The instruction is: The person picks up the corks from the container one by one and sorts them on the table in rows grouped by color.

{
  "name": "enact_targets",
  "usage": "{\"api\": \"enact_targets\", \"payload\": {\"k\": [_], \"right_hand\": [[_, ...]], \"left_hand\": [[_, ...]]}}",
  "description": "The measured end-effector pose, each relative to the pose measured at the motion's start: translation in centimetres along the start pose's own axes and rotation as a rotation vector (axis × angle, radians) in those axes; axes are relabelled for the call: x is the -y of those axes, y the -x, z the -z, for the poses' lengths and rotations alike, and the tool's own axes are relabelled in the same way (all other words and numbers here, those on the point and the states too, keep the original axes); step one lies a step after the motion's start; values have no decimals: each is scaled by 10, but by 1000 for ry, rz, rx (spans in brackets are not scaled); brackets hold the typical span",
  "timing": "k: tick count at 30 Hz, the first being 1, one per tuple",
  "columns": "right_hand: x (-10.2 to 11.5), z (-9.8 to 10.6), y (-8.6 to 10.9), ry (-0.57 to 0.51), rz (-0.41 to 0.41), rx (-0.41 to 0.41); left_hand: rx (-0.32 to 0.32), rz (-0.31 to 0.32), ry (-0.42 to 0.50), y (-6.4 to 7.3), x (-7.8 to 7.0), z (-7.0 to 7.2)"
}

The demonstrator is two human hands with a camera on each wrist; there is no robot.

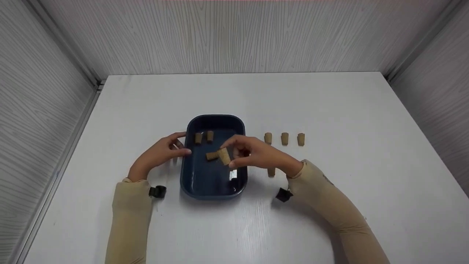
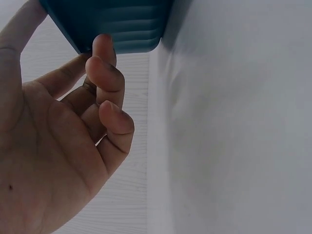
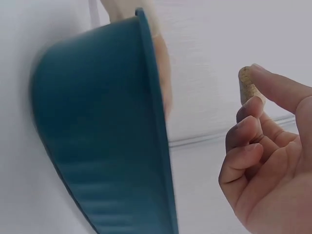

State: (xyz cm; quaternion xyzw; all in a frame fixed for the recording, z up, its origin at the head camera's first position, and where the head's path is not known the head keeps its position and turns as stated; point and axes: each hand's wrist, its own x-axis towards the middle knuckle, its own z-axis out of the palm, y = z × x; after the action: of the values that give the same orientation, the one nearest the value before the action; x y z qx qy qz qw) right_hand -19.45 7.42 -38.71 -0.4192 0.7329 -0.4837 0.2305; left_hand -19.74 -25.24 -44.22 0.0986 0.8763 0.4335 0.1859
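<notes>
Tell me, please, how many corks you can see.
8: three corks in the tray, one in the right hand, four on the table; the right arm may hide more.

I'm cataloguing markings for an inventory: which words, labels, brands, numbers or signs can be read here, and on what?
No text can be read in any view.
Small dark mark on the beige fabric right sleeve: too small and blurred to tell whether it is lettering.
Dark blue, rounded rectangular tray: no lettering shows.
Tan, tapered cork in the right hand: no lettering shows.
</notes>
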Motion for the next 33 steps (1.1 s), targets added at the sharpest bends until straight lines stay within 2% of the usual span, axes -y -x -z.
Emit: {"api": "enact_targets", "payload": {"k": [5,16,23,33], "right_hand": [[-2,16,15,15,1,-60],[-19,53,56,34,-132,-203],[-32,76,80,73,-136,-295],[-50,96,107,93,-274,-390]], "left_hand": [[-4,8,-1,1,1,0],[11,23,12,2,2,0],[4,25,14,2,2,1],[5,17,16,3,1,2]]}}
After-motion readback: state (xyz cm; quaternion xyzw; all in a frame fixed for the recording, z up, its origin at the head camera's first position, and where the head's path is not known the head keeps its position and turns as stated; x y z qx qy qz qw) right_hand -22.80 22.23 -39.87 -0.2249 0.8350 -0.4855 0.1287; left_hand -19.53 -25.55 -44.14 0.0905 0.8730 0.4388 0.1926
